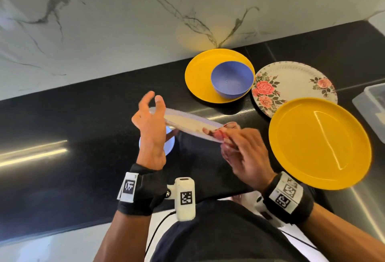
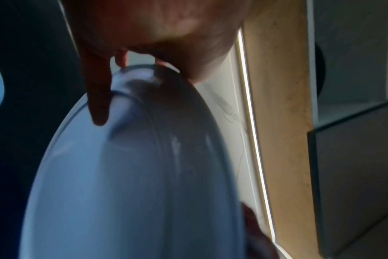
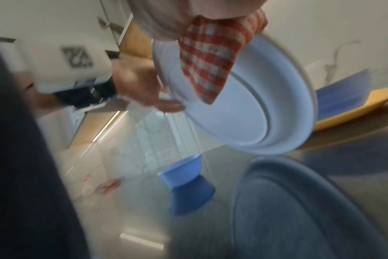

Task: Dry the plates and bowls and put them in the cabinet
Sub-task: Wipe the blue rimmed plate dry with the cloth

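Plates and bowls fill the black counter point(image 1: 87, 115): a yellow plate point(image 1: 318, 142) lies at three o'clock, a rose-patterned plate point(image 1: 291, 80) just beyond it and partly beneath its rim, and another yellow plate point(image 1: 200, 74) at one o'clock carries a blue bowl point(image 1: 232, 79). At centre, held above the counter, a pale blue plate point(image 1: 187, 123) is tilted nearly edge-on to the head view, its long axis running from ten o'clock to four o'clock, its underside facing down toward a small blue bowl point(image 3: 184, 185) standing upside down beneath. The left hand point(image 1: 151, 128) props the ten-o'clock rim with fingers point(image 2: 97, 98) spread and loosely bent, bracing rather than clamping. The right hand point(image 1: 243, 151) pinches a red-checked cloth point(image 3: 208, 57) against the four-o'clock rim. Judged from this, the loose left-hand support is the weak point: a firm wipe could push the plate off those fingers and drop it onto the upturned bowl.
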`<state>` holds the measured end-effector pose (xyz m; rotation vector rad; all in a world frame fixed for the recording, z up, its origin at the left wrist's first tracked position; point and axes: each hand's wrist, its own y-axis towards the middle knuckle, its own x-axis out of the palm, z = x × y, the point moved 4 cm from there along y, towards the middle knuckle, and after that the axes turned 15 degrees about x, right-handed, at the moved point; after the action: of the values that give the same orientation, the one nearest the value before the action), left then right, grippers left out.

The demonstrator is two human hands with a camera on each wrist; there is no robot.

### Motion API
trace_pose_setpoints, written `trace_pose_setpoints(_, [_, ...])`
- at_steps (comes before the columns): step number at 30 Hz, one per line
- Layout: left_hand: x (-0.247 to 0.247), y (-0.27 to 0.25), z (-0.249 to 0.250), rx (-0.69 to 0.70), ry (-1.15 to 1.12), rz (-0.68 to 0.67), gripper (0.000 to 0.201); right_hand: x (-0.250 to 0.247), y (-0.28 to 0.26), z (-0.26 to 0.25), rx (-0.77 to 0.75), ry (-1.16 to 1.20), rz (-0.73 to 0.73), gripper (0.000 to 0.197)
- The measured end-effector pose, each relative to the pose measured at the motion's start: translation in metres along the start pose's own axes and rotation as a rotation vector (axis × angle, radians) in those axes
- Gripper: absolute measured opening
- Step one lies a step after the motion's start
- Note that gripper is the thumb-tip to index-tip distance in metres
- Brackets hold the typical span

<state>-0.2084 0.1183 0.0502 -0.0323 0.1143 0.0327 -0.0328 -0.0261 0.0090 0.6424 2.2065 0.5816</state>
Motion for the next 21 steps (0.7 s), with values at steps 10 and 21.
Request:
trace_pose_setpoints(10, [0.004, 0.006, 0.02, 0.59, 0.401, -0.765, 0.047, -0.058, 0.089, 0.029, 0.238, 0.22, -0.299, 0.036])
trace_pose_setpoints(21, [0.047, -0.013, 0.025, 0.407, -0.005, -0.841, 0.034, -0.024, 0.119, 0.031, 0.308, 0.399, 0.085, 0.044])
